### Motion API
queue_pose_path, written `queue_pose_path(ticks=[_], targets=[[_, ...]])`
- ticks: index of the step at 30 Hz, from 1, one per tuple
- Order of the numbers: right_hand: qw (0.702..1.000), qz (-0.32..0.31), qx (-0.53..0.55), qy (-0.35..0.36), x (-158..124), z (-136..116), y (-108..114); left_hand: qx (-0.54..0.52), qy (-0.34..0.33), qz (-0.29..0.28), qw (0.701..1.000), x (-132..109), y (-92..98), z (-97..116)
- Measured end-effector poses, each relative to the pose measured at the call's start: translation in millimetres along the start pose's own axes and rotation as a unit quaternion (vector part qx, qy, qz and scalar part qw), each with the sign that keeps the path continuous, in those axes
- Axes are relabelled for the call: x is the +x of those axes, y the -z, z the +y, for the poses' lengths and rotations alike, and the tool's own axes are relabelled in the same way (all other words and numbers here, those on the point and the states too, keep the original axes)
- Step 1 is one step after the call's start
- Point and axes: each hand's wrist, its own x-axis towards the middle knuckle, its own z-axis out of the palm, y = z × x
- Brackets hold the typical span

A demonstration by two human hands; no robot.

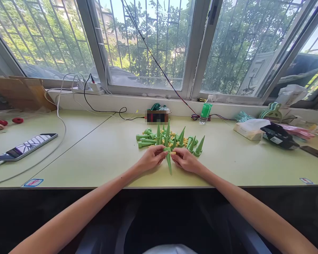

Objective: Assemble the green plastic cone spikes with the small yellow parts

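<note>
My left hand (154, 157) is closed on the wide end of a green plastic watering spike (169, 165), whose tip points down towards me. Between the fingertips of my right hand (186, 159) is a small yellow plastic piece (173, 153), close against the spike's side; whether it sits in the spike I cannot tell. Just beyond both hands lies a pile of similar green spikes (181, 137), several upright on their wide ends and others on their sides. Small yellow pieces (189, 142) are scattered among them.
Behind the pile stand a blurred dark box (157, 116) and a water bottle (206, 111). A tissue box (247, 129) and a black packet (278, 135) lie at the right. On the left are a phone (26, 146) and a white cable (64, 132). The table's front edge (95, 187) is near.
</note>
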Motion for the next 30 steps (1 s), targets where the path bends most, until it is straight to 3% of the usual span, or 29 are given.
queue_pose_path(ticks=[5, 13, 18, 30], targets=[[0.986, 0.043, -0.135, 0.084, 1, 15, -4, 0.007, 0.018, -0.008, 1.0, 0, 1.4, 3], [0.954, 0.067, -0.221, 0.191, -1, 21, -4, -0.067, 0.079, -0.049, 0.993, -1, 4.9, 3], [0.956, 0.061, -0.224, 0.181, -2, 16, -4, -0.093, 0.092, -0.062, 0.989, -2, 4.7, 3], [0.985, 0.048, -0.142, 0.088, -3, 13, -6, -0.018, 0.022, -0.023, 0.999, 0, 0.7, 5]])
